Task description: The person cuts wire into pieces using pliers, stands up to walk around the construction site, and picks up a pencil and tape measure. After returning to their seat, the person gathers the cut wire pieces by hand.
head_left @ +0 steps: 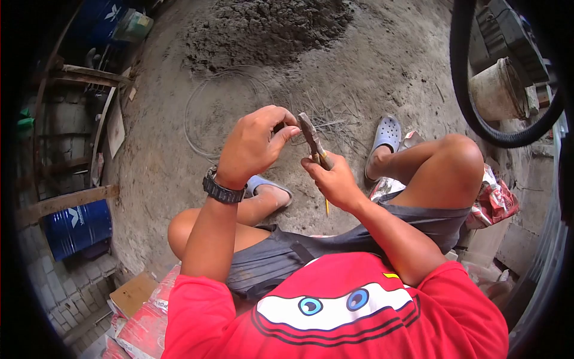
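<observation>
My right hand is closed round the handles of a pair of worn pliers, whose jaws point up and away from me. Close to the jaw tips, my left hand has its thumb and fingers pinched together; whatever lies between them is too thin or hidden to make out. A dark watch is on the left wrist. Beyond the hands, a pile of short cut wires lies on the ground, and a loose coil of wire rests to its left.
A dark heap of wet mortar or soil lies ahead. Blue drums stand at the left by wooden framing. To the right are a dirty bucket, a black hose and red-white sacks.
</observation>
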Motion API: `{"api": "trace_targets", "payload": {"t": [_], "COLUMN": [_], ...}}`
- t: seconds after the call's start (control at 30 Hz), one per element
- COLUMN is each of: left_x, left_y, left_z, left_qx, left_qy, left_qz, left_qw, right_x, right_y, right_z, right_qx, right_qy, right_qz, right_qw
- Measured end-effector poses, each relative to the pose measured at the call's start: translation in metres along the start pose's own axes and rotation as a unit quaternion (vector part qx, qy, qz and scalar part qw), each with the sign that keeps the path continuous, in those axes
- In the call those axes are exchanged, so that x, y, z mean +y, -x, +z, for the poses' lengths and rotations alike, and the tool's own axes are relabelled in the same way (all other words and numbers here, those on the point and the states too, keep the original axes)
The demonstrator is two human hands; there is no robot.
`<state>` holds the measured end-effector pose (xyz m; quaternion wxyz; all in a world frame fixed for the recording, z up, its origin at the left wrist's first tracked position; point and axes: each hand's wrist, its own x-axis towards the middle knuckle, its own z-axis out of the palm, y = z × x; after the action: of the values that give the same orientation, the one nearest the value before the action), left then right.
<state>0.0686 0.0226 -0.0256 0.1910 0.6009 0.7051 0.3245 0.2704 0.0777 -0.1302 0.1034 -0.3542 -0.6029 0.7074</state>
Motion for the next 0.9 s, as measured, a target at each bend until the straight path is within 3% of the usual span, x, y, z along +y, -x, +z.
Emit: {"api": "trace_targets", "payload": {"t": [0.1,0.17,0.2,0.23,0.27,0.3,0.43,0.5,0.6,0.7,0.8,0.9], "left_x": [-0.002,-0.01,-0.015,-0.019,-0.021,-0.021,-0.018,-0.018,-0.015,-0.017,-0.016,-0.016], "left_y": [0.0,0.003,0.005,0.005,0.006,0.007,0.006,0.005,0.003,0.004,0.005,0.006], "left_z": [-0.011,-0.018,-0.021,-0.023,-0.024,-0.026,-0.028,-0.028,-0.028,-0.029,-0.034,-0.036], "left_qx": [-0.008,-0.015,0.002,0.019,0.019,0.016,0.002,0.005,0.004,0.012,0.027,0.032], "left_qy": [-0.058,-0.11,-0.085,-0.061,-0.061,-0.077,-0.11,-0.085,-0.07,-0.061,-0.041,-0.05], "left_qz": [-0.025,-0.043,-0.055,-0.066,-0.065,-0.059,-0.057,-0.066,-0.063,-0.054,-0.066,-0.078], "left_qw": [0.998,0.993,0.995,0.996,0.996,0.995,0.992,0.994,0.996,0.997,0.997,0.995], "right_x": [-0.003,0.002,0.005,0.008,0.01,-0.009,-0.009,-0.01,-0.016,-0.027,-0.023,-0.019], "right_y": [-0.002,-0.009,-0.008,-0.008,-0.009,-0.004,-0.002,-0.002,0.002,0.009,0.002,0.002], "right_z": [0.001,-0.002,-0.001,-0.001,-0.002,-0.005,-0.005,-0.004,-0.005,-0.003,-0.014,-0.009], "right_qx": [0.015,-0.001,0.0,0.055,0.108,0.04,-0.003,-0.064,-0.12,-0.117,-0.152,-0.115], "right_qy": [-0.002,-0.106,-0.108,0.056,0.218,0.179,0.156,-0.021,-0.064,-0.103,-0.145,-0.13], "right_qz": [-0.018,0.084,0.084,-0.015,-0.112,-0.023,-0.006,0.096,0.134,0.09,0.124,0.083], "right_qw": [1.0,0.991,0.991,0.997,0.964,0.983,0.988,0.993,0.982,0.984,0.97,0.981]}}
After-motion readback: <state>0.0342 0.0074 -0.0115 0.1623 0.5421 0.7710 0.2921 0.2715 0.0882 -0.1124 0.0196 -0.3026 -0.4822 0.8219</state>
